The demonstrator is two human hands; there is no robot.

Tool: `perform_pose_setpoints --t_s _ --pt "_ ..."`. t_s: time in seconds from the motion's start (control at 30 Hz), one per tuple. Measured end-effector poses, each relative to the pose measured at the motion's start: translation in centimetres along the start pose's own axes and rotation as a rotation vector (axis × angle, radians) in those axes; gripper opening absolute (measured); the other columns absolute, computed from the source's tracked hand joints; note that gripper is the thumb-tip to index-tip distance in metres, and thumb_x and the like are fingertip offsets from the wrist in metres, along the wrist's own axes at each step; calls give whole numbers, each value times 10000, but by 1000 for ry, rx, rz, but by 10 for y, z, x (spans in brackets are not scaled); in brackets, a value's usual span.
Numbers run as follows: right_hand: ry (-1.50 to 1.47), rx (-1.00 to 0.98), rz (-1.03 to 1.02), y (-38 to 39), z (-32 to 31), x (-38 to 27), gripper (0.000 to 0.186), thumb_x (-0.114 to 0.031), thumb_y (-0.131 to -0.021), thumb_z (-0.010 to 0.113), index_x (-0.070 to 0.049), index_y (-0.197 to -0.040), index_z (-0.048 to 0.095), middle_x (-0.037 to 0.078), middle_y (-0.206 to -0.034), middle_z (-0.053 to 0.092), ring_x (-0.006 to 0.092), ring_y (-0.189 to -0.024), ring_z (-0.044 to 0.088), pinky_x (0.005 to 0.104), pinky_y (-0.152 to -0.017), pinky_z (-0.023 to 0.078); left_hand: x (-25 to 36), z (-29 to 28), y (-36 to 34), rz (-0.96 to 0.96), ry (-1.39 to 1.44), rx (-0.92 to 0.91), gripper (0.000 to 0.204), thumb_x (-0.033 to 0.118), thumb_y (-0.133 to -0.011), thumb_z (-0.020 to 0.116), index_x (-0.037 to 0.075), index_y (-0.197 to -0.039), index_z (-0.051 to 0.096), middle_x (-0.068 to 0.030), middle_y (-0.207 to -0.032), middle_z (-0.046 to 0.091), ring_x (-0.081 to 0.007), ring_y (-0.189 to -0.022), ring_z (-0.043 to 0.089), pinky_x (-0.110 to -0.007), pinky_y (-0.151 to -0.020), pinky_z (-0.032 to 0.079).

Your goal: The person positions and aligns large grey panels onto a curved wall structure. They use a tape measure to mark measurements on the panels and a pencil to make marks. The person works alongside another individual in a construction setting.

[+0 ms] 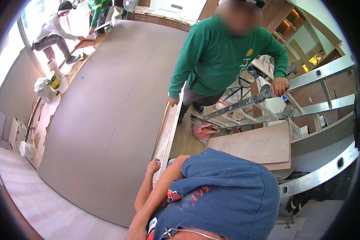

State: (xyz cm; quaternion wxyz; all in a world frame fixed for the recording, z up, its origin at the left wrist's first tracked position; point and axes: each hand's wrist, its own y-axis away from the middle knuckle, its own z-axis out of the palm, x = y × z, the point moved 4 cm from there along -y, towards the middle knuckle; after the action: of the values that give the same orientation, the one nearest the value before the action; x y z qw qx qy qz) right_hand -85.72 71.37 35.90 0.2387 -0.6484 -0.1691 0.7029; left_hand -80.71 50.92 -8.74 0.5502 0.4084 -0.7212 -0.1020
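Observation:
A large grey-brown panel (104,100) lies flat, with short dashed marks on its surface. Along its right edge runs a long pale bar (164,148), dusty and narrow. My left hand (154,165) is at the near end of this bar, its fingers curled at the edge and partly hidden. Bare arms overlap beside my blue shirt (228,192); how they join I cannot tell. My right hand does not show. Across from me a person in a green top (224,56) has one hand at the bar's far end and the other on a ladder (264,94).
A thin board (252,146) lies right of the bar. Farther left stand a white bucket (27,149) and a yellow-black can (54,81). Two more people work at the far left, one in a white top (52,30). Shelves (292,24) line the back right.

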Motion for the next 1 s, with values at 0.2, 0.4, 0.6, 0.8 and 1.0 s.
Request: perform_pose_setpoints --t_s 0.2,0.4,0.6,0.8,1.0 --pt "7 -3 26 3 0 0 462 -339 -1002 380 75 -883 546 222 -842 577 337 -831 542 410 -768 425 -15 15 -5 -14 -103 -69 399 218 -814 513 86 -1178 606 -249 -1119 624 -375 -1091 583 -426 -961 446" --pt "-105 -38 77 1 9 -11 459 -338 -1004 385 79 -907 549 231 -869 581 338 -856 546 409 -788 423 -20 10 10 41 -145 -32 374 206 -823 500 73 -1151 621 -239 -1070 646 -371 -1046 606 -426 -945 456" --pt "-272 -146 154 -5 21 -12 466 -341 -1017 413 100 -1024 566 257 -989 595 314 -971 556 400 -891 410 -34 7 25 -45 -87 2 385 201 -821 487 78 -1161 618 -245 -1092 637 -373 -1057 600 -437 -946 455" --pt "-243 -154 187 -11 42 -2 478 -363 -1012 399 79 -944 565 226 -895 592 307 -880 557 388 -817 426 -36 16 20 -39 -75 32 375 184 -812 529 103 -1168 613 -216 -1129 630 -353 -1082 592 -423 -938 463" --pt "-87 -164 301 0 41 -6 579 -497 -992 320 21 -894 561 212 -816 602 378 -807 567 429 -740 437 -21 11 29 -55 -15 64 369 174 -817 548 102 -1173 613 -205 -1166 617 -335 -1102 586 -411 -946 463"
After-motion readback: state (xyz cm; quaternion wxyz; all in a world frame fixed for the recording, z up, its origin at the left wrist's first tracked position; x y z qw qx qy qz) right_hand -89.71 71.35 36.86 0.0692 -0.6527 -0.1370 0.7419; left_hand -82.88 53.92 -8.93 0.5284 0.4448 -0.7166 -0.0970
